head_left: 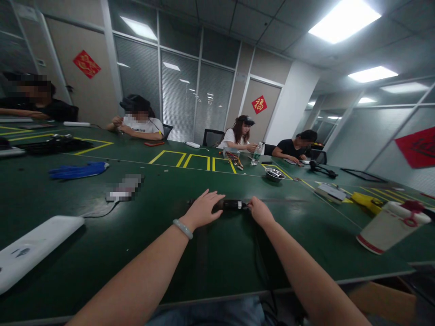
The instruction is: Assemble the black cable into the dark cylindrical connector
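A small dark elongated device (232,204) lies on the green table (142,235) in front of me, with a black cable trailing back toward me. My left hand (204,209), a pale bangle on its wrist, rests on the device's left end with fingers stretched forward and slightly spread. My right hand (259,211) is closed on the device's right end; its fingers are mostly hidden behind the knuckles.
A white flat case (32,249) lies at the near left, blue gloves (78,170) farther left, a metal bowl (274,174) beyond, a paper cup (387,228) on its side and a yellow tool (365,200) at right. Several people sit working along the far edge.
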The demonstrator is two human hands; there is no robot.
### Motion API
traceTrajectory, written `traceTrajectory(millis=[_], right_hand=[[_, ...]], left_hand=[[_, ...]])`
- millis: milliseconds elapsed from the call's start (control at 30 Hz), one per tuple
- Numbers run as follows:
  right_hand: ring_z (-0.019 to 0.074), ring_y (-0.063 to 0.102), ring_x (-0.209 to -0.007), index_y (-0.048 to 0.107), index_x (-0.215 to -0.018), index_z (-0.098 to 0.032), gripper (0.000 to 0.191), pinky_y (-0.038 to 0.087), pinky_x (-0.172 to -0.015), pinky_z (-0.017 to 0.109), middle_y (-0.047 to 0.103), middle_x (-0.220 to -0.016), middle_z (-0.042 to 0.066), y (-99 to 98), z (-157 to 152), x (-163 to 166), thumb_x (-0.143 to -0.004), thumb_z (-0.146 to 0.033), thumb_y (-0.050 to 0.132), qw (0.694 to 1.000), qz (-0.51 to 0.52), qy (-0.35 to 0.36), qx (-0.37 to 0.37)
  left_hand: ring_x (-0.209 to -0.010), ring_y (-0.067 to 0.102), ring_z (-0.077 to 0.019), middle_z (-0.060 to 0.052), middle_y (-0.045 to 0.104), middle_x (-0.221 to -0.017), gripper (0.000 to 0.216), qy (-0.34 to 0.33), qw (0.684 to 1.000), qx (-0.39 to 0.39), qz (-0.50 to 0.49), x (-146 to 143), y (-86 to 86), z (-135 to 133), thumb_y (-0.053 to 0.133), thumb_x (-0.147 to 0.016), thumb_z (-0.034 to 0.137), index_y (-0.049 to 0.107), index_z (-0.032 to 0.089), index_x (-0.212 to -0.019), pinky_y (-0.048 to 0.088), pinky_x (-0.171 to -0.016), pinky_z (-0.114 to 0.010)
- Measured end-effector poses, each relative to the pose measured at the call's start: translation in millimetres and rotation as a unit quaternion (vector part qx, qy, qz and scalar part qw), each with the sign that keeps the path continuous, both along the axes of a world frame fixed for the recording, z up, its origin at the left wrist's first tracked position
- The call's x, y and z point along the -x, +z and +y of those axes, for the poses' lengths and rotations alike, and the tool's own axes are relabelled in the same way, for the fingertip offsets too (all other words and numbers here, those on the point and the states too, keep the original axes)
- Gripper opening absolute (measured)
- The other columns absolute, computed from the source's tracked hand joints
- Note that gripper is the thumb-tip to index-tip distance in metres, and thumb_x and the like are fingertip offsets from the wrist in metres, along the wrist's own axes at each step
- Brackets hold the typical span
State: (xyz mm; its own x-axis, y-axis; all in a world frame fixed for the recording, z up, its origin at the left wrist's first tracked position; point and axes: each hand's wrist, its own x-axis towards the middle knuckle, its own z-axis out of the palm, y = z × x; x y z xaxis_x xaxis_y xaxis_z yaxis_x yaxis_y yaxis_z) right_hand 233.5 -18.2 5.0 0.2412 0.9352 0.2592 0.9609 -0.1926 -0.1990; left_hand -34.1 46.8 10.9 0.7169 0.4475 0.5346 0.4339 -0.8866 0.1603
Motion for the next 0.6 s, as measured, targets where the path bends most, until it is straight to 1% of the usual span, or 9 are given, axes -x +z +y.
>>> traceTrajectory(millis=[100,167,200,267,333,367,433,533,600], right_hand=[[0.0232,0.062,-0.086,0.055,-0.090,-0.018,0.012,0.042,-0.070,0.030,0.065,-0.093,0.014,8.2,-39,-59,-0.088,-0.019,0.043,0.995,-0.006,-0.100,0.009],[0.0267,0.064,-0.083,0.056,-0.093,-0.015,0.019,0.043,-0.065,0.033,0.065,-0.091,0.019,7.9,-72,-103,-0.089,-0.021,0.038,0.984,-0.010,-0.175,0.024],[0.0274,0.064,-0.084,0.056,-0.095,-0.014,0.021,0.044,-0.064,0.033,0.065,-0.092,0.018,5.9,-89,-125,-0.089,-0.024,0.038,0.967,-0.007,-0.250,0.038],[0.0313,0.065,-0.087,0.057,-0.102,-0.011,0.027,0.046,-0.063,0.035,0.064,-0.096,0.021,-0.6,-119,-165,-0.087,-0.026,0.041,0.928,0.012,-0.365,0.075],[0.0359,0.064,-0.090,0.057,-0.108,-0.009,0.034,0.048,-0.062,0.040,0.063,-0.100,0.024,-7.4,-143,-195,-0.085,-0.028,0.042,0.895,0.031,-0.434,0.098],[0.0375,0.064,-0.092,0.057,-0.111,-0.009,0.036,0.049,-0.062,0.042,0.063,-0.101,0.025,-10.0,-152,-205,-0.085,-0.029,0.041,0.885,0.038,-0.452,0.101],[0.0389,0.063,-0.094,0.056,-0.115,-0.008,0.040,0.050,-0.064,0.044,0.063,-0.102,0.027,-12.9,-164,-216,-0.084,-0.029,0.040,0.877,0.046,-0.468,0.094],[0.0400,0.063,-0.096,0.055,-0.119,-0.005,0.044,0.051,-0.065,0.047,0.063,-0.102,0.029,-12.8,-170,-219,-0.083,-0.026,0.039,0.873,0.058,-0.478,0.073],[0.0407,0.063,-0.095,0.056,-0.119,-0.005,0.045,0.051,-0.064,0.047,0.063,-0.101,0.029,-12.1,-171,-221,-0.081,-0.025,0.041,0.871,0.063,-0.482,0.067]], left_hand=[[-0.133,0.037,-0.0197,-0.004,0.048,-0.139,0.053,-0.005,1.000,0.016,0.013,1,-5.6,5,0.049,-0.090,0.041,0.038,0.025,-0.139,0.020,-0.114,-0.043],[-0.134,0.035,-0.0198,-0.003,0.045,-0.141,0.053,-0.007,0.999,0.029,0.028,0,-11.0,7,0.047,-0.090,0.043,0.037,0.026,-0.140,0.019,-0.114,-0.043],[-0.135,0.034,-0.0204,-0.003,0.044,-0.142,0.054,-0.008,0.999,0.037,0.037,-1,-14.0,8,0.047,-0.090,0.045,0.036,0.026,-0.140,0.018,-0.114,-0.043],[-0.136,0.032,-0.0219,-0.003,0.042,-0.144,0.057,-0.007,0.997,0.058,0.054,-3,-20.3,11,0.047,-0.090,0.049,0.036,0.027,-0.141,0.017,-0.114,-0.043],[-0.137,0.029,-0.0232,-0.003,0.038,-0.146,0.059,-0.008,0.994,0.081,0.069,-5,-26.1,13,0.045,-0.090,0.052,0.035,0.028,-0.142,0.016,-0.114,-0.044],[-0.138,0.027,-0.0237,-0.003,0.036,-0.147,0.059,-0.010,0.993,0.093,0.075,-6,-28.6,13,0.043,-0.090,0.054,0.034,0.028,-0.142,0.016,-0.114,-0.044],[-0.140,0.022,-0.0248,-0.004,0.031,-0.150,0.060,-0.012,0.988,0.123,0.090,-8,-32.8,14,0.036,-0.092,0.056,0.032,0.027,-0.144,0.015,-0.114,-0.045],[-0.142,0.014,-0.0274,-0.005,0.022,-0.153,0.064,-0.014,0.978,0.167,0.121,-8,-36.3,13,0.024,-0.093,0.060,0.028,0.025,-0.146,0.012,-0.113,-0.049],[-0.142,0.011,-0.0285,-0.006,0.017,-0.154,0.067,-0.015,0.973,0.183,0.138,-7,-36.5,13,0.020,-0.093,0.062,0.026,0.024,-0.147,0.009,-0.112,-0.051]])
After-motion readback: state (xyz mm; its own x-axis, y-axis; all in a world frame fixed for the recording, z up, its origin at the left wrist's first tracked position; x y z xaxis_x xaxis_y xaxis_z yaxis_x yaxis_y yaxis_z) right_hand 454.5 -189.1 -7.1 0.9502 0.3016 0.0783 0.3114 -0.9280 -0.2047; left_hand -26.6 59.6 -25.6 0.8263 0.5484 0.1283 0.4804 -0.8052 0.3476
